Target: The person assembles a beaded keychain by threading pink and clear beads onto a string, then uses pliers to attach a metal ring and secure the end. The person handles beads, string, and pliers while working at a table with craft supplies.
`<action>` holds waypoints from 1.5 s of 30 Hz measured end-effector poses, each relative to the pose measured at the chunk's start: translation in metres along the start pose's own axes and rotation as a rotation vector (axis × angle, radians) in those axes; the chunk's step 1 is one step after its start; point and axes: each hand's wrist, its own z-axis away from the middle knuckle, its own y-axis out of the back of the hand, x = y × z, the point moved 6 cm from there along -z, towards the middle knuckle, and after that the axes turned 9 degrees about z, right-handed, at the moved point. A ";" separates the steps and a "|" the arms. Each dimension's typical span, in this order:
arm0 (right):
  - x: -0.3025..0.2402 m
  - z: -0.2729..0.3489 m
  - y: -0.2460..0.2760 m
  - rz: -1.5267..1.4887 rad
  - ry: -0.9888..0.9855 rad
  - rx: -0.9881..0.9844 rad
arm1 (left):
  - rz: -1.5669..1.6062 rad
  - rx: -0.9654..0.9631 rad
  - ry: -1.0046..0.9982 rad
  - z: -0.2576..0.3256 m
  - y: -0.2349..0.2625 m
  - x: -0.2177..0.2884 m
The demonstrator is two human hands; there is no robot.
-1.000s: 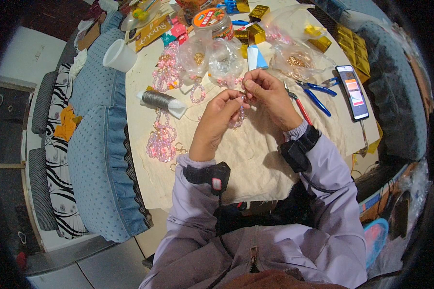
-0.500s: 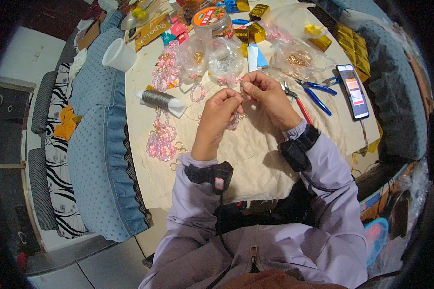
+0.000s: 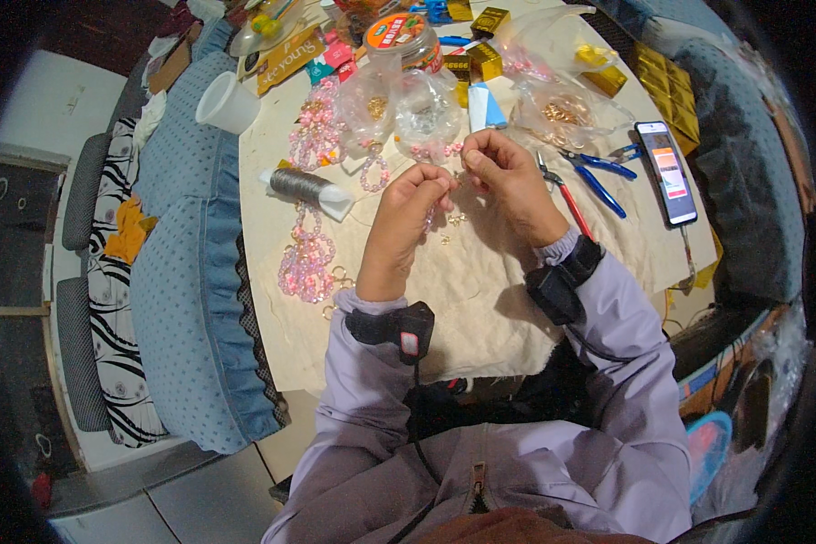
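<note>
My left hand (image 3: 401, 222) is closed in a pinch on a strand of pink beads (image 3: 430, 218), part of which shows beside the fingers. Close by, my right hand (image 3: 510, 189) pinches thumb against forefinger, and whatever lies between them is too small to make out. Small gold findings (image 3: 456, 220) rest on the cloth (image 3: 480, 308) below the fingertips. Left of my left hand are a bundle of pink bead loops (image 3: 306, 265) with gold rings and a spool of grey wire (image 3: 301, 187). Beyond it lie a single bead loop (image 3: 374, 170) and a larger bead pile (image 3: 317, 125).
Red-handled pliers (image 3: 564, 195), blue-handled pliers (image 3: 598, 186) and a lit phone (image 3: 665, 172) lie at the right. Plastic bags (image 3: 426, 104) of findings, a clear jar (image 3: 401, 41) and gold boxes (image 3: 485, 60) crowd the back. A white tub (image 3: 228, 103) stands at the far left edge.
My hands have drawn slightly apart. The beads that hung below the fingers now sit close to my left hand, and gold findings on the cloth have come into sight.
</note>
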 end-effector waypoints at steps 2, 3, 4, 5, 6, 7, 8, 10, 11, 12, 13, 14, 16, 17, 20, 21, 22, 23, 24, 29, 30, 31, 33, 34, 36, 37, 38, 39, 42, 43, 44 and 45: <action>-0.001 0.000 0.001 -0.023 0.013 -0.029 | 0.065 -0.048 -0.050 0.000 -0.006 0.003; -0.002 -0.001 0.001 -0.033 0.021 -0.047 | 0.080 -0.045 -0.036 0.000 -0.006 0.003; -0.002 -0.001 0.001 -0.027 0.027 -0.041 | 0.099 -0.056 -0.027 0.001 -0.007 0.004; -0.002 -0.001 0.001 -0.022 0.032 -0.036 | 0.118 -0.067 -0.018 0.002 -0.007 0.005; -0.003 -0.001 0.001 -0.017 0.050 -0.038 | 0.107 -0.071 -0.010 0.003 -0.007 0.005; -0.003 -0.001 0.002 0.006 0.040 -0.031 | 0.097 -0.076 -0.002 0.004 -0.007 0.006; -0.003 -0.002 0.003 0.028 0.044 -0.030 | 0.093 -0.092 -0.005 0.005 -0.008 0.006; -0.013 0.000 0.004 0.227 0.165 0.007 | 0.039 -0.078 0.000 0.004 -0.006 0.005; -0.022 0.002 0.005 0.405 0.284 0.043 | 0.018 -0.083 -0.010 0.004 -0.006 0.005; -0.029 0.004 0.004 0.581 0.374 0.080 | 0.006 -0.083 -0.007 0.003 -0.006 0.004; -0.034 0.006 0.002 0.635 0.420 0.069 | -0.005 -0.089 -0.009 0.003 -0.006 0.004; -0.038 0.008 0.002 0.688 0.438 0.059 | -0.018 -0.085 -0.005 0.003 -0.005 0.004; -0.043 0.011 -0.001 0.745 0.448 0.028 | -0.035 -0.084 -0.021 0.003 -0.004 0.005; -0.045 0.012 -0.002 0.751 0.442 0.007 | -0.046 -0.079 -0.028 0.003 -0.004 0.005; -0.047 0.013 -0.004 0.764 0.420 -0.050 | -0.032 -0.036 0.010 0.005 -0.002 0.003; -0.045 0.012 -0.004 0.774 0.390 -0.067 | -0.039 -0.035 0.009 0.006 -0.002 0.003; -0.047 0.013 -0.004 0.771 0.416 -0.067 | -0.047 -0.034 0.007 0.006 -0.002 0.003; -0.047 0.014 -0.004 0.775 0.419 -0.067 | -0.053 -0.030 0.009 0.007 -0.002 0.002; -0.047 0.014 -0.004 0.774 0.418 -0.071 | -0.066 -0.023 0.014 0.007 -0.002 0.002; -0.049 0.013 -0.006 0.833 0.486 -0.097 | -0.102 -0.001 0.022 0.006 0.000 0.001; -0.048 0.013 -0.006 0.823 0.470 -0.104 | -0.105 0.001 0.011 0.006 0.000 0.001; -0.048 0.014 -0.006 0.834 0.482 -0.101 | -0.110 0.007 0.005 0.006 0.000 0.001; -0.046 0.014 -0.006 0.843 0.478 -0.099 | -0.117 0.014 -0.002 0.005 0.001 -0.001; -0.046 0.014 -0.006 0.845 0.499 -0.097 | -0.119 0.014 -0.005 0.004 0.001 -0.001; -0.045 0.013 -0.006 0.844 0.521 -0.102 | -0.120 0.023 -0.001 0.002 0.002 -0.002; -0.045 0.013 -0.006 0.851 0.547 -0.093 | -0.119 0.032 0.004 0.002 0.002 -0.002; -0.045 0.013 -0.007 0.856 0.568 -0.084 | -0.122 0.052 0.016 0.000 0.002 -0.003; -0.044 0.012 -0.007 0.863 0.577 -0.075 | -0.174 0.066 -0.029 0.000 0.000 -0.001; -0.044 0.013 -0.007 0.901 0.592 -0.064 | -0.295 0.128 -0.123 0.003 -0.005 0.002; -0.047 0.015 -0.008 0.902 0.640 -0.056 | -0.300 0.134 -0.144 0.003 -0.007 0.002; -0.049 0.016 -0.009 0.911 0.670 -0.048 | -0.302 0.132 -0.178 0.004 -0.009 0.004; -0.050 0.018 -0.011 0.919 0.699 -0.041 | -0.294 0.145 -0.180 0.004 -0.009 0.004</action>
